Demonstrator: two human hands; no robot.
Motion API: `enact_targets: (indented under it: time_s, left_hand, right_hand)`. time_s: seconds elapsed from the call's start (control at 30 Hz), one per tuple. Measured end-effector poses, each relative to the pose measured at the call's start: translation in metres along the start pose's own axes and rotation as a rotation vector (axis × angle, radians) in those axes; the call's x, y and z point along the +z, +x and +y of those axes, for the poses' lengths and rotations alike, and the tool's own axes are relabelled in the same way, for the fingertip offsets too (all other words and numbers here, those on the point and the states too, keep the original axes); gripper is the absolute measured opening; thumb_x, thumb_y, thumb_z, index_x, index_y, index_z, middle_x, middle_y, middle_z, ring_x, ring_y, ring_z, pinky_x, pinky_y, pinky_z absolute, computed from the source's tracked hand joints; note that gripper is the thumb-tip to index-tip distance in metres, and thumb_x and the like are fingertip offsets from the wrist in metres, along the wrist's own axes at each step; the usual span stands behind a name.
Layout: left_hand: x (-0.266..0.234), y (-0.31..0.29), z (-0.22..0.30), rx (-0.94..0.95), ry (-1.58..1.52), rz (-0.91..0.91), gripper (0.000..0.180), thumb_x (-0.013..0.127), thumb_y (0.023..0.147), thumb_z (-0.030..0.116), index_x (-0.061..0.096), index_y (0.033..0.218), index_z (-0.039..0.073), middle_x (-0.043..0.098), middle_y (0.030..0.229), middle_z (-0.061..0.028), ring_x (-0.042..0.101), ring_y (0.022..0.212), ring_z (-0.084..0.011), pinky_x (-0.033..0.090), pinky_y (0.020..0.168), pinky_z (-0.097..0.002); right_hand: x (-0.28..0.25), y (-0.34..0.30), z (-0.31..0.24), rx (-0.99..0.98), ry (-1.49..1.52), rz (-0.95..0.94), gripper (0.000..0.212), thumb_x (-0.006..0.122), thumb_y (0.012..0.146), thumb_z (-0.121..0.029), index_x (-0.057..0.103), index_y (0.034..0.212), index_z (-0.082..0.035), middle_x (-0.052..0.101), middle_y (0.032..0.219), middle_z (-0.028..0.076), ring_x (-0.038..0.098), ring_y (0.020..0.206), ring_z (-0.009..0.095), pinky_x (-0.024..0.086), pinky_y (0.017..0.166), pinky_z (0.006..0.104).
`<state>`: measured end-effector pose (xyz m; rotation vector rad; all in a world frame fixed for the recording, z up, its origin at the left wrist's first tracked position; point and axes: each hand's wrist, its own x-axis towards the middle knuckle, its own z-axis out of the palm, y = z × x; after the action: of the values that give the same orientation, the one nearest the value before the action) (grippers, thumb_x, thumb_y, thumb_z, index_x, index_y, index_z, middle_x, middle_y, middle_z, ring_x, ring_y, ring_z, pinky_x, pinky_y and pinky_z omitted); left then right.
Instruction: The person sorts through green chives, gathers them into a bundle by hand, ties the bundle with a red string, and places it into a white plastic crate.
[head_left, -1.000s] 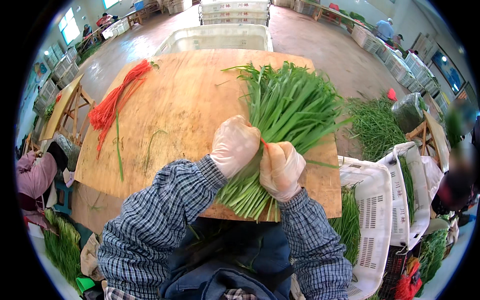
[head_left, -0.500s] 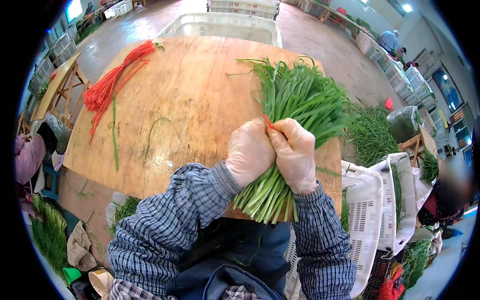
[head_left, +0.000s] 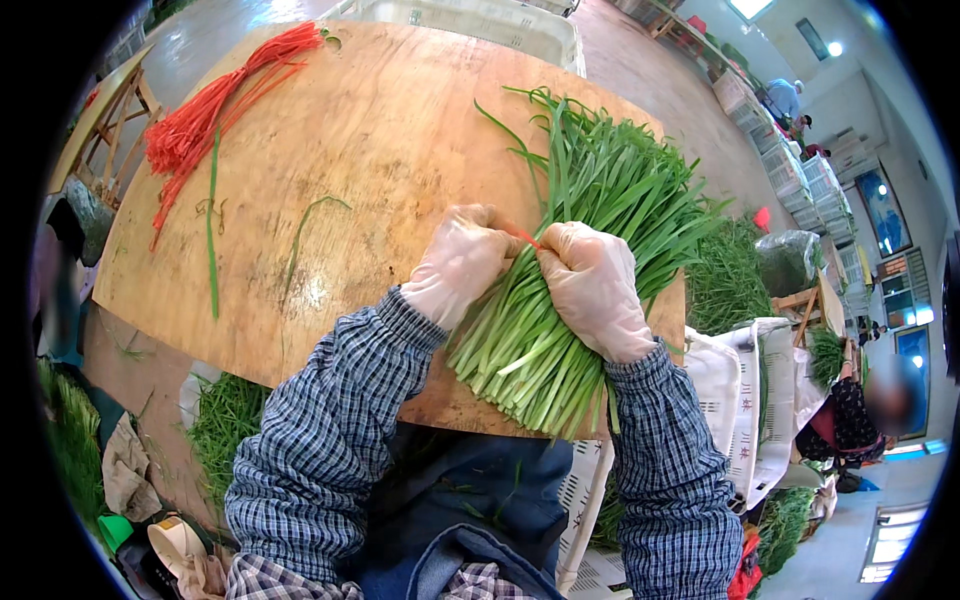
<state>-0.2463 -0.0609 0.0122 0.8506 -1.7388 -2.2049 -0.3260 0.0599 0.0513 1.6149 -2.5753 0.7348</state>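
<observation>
A thick bunch of garlic chives (head_left: 630, 170) lies on the right part of the wooden board (head_left: 400, 130), leaves away from me and pale cut ends toward me. Across its middle runs a red plastic tie (head_left: 522, 238). My left hand (head_left: 455, 265), in a thin pale glove, is closed in a pinch on the tie just left of the bunch. My right hand (head_left: 595, 285), gloved likewise, rests against the top of the stems and pinches the tie too. How the tie passes beneath the bunch is hidden.
A bundle of red ties (head_left: 230, 100) and a few loose leaves (head_left: 213, 230) lie on the board's left. White crates (head_left: 735, 390) stand at the right, another crate (head_left: 480, 25) beyond the far edge. Heaped greens (head_left: 725, 275) lie on the floor. A person (head_left: 850, 420) is at far right.
My hands, close together before, have moved apart, the left one going left with the tie stretched between them. The stem ends are more spread out, and the view has shifted.
</observation>
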Motion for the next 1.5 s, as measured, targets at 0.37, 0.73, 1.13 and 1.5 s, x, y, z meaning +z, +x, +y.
enact_targets:
  time_s: [0.37,0.73,1.13,1.5]
  left_hand:
    - [0.007,0.001,-0.009,-0.091,-0.421,0.062,0.005,0.059,0.077,0.004,0.059,0.078,-0.001,0.06,0.07,-0.0083,0.055,0.057,-0.015,0.045,0.051,-0.027]
    - [0.013,-0.001,-0.009,0.05,-0.262,0.151,0.01,0.062,0.076,0.008,0.06,0.077,-0.002,0.059,0.067,-0.0076,0.055,0.057,-0.0137,0.045,0.052,-0.0256]
    - [0.014,-0.004,-0.006,0.153,-0.075,0.165,0.014,0.061,0.077,0.009,0.062,0.08,-0.004,0.06,0.067,-0.0064,0.052,0.058,-0.0109,0.043,0.054,-0.0236]
    - [0.016,-0.006,-0.021,0.19,-0.297,0.091,0.015,0.056,0.083,0.007,0.062,0.092,-0.004,0.062,0.079,-0.0066,0.056,0.068,-0.011,0.046,0.062,-0.0228]
  right_hand:
    - [-0.003,0.007,-0.012,0.023,-0.198,-0.106,0.013,0.054,0.077,-0.013,0.058,0.075,-0.001,0.058,0.073,0.019,0.055,0.072,0.038,0.042,0.063,0.0431]
    - [-0.002,0.007,-0.011,-0.006,-0.24,-0.134,0.011,0.05,0.072,-0.01,0.058,0.073,-0.002,0.06,0.077,0.017,0.058,0.074,0.036,0.045,0.066,0.0434]
    - [-0.006,0.007,-0.013,0.042,-0.238,-0.183,0.012,0.05,0.074,-0.012,0.057,0.075,-0.002,0.06,0.076,0.018,0.058,0.075,0.037,0.044,0.066,0.0436]
    - [-0.005,0.004,-0.016,0.054,-0.259,-0.13,0.014,0.051,0.076,-0.013,0.059,0.076,-0.002,0.06,0.076,0.018,0.059,0.074,0.036,0.045,0.065,0.0431]
